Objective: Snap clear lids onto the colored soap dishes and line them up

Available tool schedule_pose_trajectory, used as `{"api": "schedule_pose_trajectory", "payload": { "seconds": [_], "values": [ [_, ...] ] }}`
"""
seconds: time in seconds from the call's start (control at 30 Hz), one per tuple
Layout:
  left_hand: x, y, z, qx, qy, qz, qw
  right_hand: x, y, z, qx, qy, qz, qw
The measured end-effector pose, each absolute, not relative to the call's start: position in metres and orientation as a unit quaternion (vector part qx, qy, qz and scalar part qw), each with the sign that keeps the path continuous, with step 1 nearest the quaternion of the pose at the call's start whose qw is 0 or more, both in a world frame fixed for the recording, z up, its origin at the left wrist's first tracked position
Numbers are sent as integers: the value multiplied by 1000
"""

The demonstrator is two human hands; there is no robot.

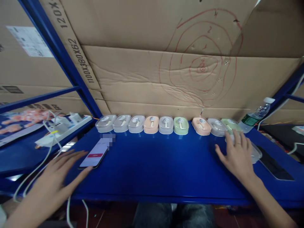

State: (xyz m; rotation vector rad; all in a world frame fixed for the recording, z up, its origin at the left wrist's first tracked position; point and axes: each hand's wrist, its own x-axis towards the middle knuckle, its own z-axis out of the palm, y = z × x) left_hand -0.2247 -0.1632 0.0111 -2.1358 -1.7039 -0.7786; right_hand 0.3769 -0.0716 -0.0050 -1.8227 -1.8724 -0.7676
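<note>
My left hand (57, 179) is open at the left front of the blue table, fingers spread. Its fingertips are beside a smartphone (95, 154) with a lit screen, and the thumb is at the phone's near edge. On the right, my right hand (237, 153) reaches forward with its fingers apart and partly covers a clear plastic container (256, 154). Whether it touches that container I cannot tell. Just beyond the fingertips sits a green lidded box (230, 124), partly hidden. Beside it are a grey box (216, 126) and a peach box (201, 126).
More small lidded boxes (151, 124) line the back of the blue table (152, 167) against cardboard (133, 76). A water bottle (257, 115) leans at the back right, and a dark flat object (275, 164) lies nearer. A power strip (63, 129) with white cables is left.
</note>
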Motion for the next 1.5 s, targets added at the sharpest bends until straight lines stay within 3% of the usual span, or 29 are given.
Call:
{"api": "schedule_pose_trajectory", "payload": {
  "seconds": [0.2, 0.47, 0.63, 0.87, 1.07, 1.5],
  "values": [
    [-116, -107, 3, -828, -516, -205, 78, 276, -17, 0, -478, -847, -153, 172],
    [-60, -35, -8, -859, -497, -121, -6, 250, 5, -6, -509, -833, -151, 158],
    [-49, -26, 4, -857, -504, -107, -8, 268, -13, -4, -531, -805, -136, 225],
    [0, -23, 27, -827, -528, -178, -75, 280, -13, -12, -470, -841, -35, 265],
    [17, -16, 18, -885, -318, -238, -243, 275, -21, -6, -308, -901, 114, 283],
    [14, -17, 3, -874, -346, -248, -235, 272, -15, -19, -280, -869, 215, 346]
  ]
}}
